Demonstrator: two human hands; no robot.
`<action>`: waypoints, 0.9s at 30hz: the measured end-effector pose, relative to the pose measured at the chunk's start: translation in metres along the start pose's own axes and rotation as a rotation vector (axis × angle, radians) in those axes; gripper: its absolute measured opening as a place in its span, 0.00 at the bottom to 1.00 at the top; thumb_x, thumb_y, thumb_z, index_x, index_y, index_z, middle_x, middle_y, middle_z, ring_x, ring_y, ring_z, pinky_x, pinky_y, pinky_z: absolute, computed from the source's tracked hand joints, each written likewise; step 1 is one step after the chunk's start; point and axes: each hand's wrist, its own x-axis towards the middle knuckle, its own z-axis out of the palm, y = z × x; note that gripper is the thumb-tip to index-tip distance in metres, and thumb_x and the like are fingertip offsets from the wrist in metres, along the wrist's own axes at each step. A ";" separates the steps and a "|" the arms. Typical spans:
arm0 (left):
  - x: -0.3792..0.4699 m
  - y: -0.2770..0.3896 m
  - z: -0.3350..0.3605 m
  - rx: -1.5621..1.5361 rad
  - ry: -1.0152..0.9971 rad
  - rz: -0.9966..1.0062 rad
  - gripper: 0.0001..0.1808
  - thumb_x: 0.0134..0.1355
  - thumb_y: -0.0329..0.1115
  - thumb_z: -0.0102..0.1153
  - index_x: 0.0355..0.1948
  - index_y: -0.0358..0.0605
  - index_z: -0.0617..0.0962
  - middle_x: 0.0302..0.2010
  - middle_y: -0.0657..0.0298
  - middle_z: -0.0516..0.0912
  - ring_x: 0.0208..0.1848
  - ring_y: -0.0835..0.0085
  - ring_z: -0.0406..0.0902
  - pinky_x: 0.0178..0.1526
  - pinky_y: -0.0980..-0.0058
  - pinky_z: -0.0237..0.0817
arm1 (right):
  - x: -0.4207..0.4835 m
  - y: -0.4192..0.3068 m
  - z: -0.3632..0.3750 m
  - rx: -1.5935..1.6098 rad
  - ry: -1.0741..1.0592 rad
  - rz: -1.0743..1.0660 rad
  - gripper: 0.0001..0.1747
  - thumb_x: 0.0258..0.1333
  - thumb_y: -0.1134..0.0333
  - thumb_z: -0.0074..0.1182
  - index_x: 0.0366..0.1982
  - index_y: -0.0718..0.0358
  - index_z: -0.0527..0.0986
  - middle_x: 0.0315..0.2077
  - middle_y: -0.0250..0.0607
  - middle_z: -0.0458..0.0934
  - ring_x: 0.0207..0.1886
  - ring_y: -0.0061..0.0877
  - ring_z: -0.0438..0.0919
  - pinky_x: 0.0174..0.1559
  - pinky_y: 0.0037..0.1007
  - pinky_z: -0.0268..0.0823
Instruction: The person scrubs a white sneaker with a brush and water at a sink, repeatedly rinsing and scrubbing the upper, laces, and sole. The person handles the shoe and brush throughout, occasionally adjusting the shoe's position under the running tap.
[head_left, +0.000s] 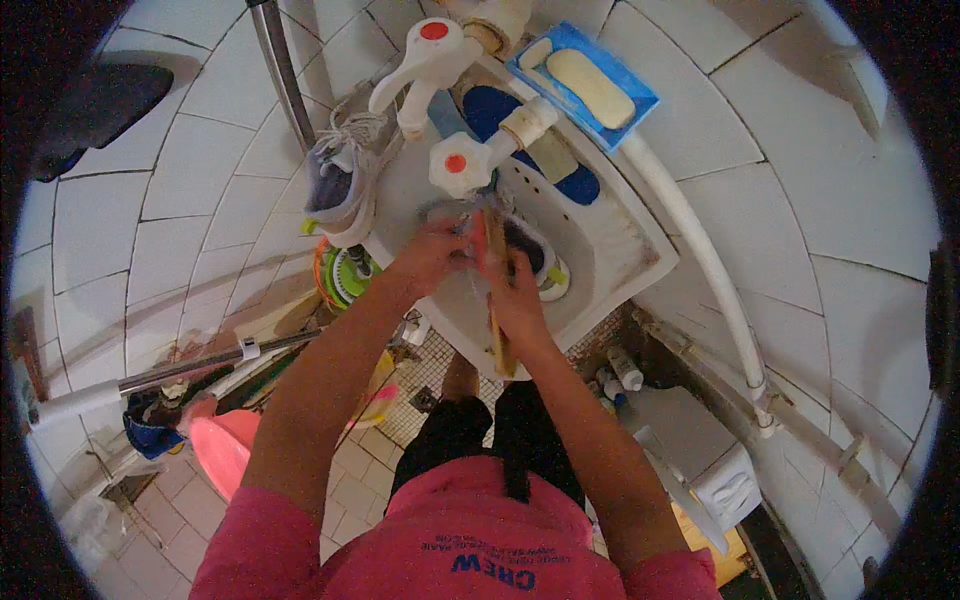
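Under the white tap with a red-marked knob (455, 163), both of my hands work over a white sink (592, 259). My right hand (516, 294) grips a long, narrow wooden piece (504, 349), perhaps a brush. A blurred red item (478, 231) lies between the hands at its upper end. My left hand (437, 253) is beside this red item with fingers bent; blur hides whether it holds it. Partly behind my right hand, a shoe (553, 279) with a dark lining and a yellow-green heel tab rests in the basin. A matching laced shoe (341, 176) stands on the sink's left rim.
A blue insole (583, 185) bearing a pale bar lies on the back ledge. Above it is a blue soap dish (637, 129) with soap. A lever tap (427, 67) projects at the back. Pink basin (221, 446) lower left; white pipe (697, 225) right.
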 end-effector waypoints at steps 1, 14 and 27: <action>-0.004 0.004 0.011 0.043 0.030 -0.006 0.19 0.63 0.35 0.57 0.51 0.34 0.72 0.46 0.56 0.76 0.43 0.67 0.77 0.47 0.68 0.72 | 0.019 0.006 0.004 -0.154 0.062 -0.153 0.29 0.62 0.44 0.47 0.55 0.57 0.65 0.22 0.41 0.76 0.22 0.29 0.74 0.24 0.31 0.66; 0.025 -0.015 0.020 0.064 0.187 0.036 0.14 0.66 0.43 0.52 0.48 0.49 0.73 0.39 0.64 0.78 0.38 0.73 0.76 0.34 0.71 0.67 | 0.019 0.010 0.024 -0.434 0.202 -0.222 0.28 0.65 0.53 0.44 0.61 0.58 0.57 0.35 0.64 0.78 0.36 0.58 0.77 0.36 0.51 0.68; 0.037 0.010 0.019 0.654 0.281 0.285 0.21 0.60 0.45 0.61 0.49 0.47 0.73 0.45 0.58 0.81 0.50 0.63 0.75 0.56 0.63 0.63 | -0.041 0.045 -0.020 -0.402 0.158 -0.203 0.28 0.65 0.51 0.47 0.61 0.54 0.60 0.32 0.53 0.80 0.35 0.40 0.81 0.37 0.36 0.69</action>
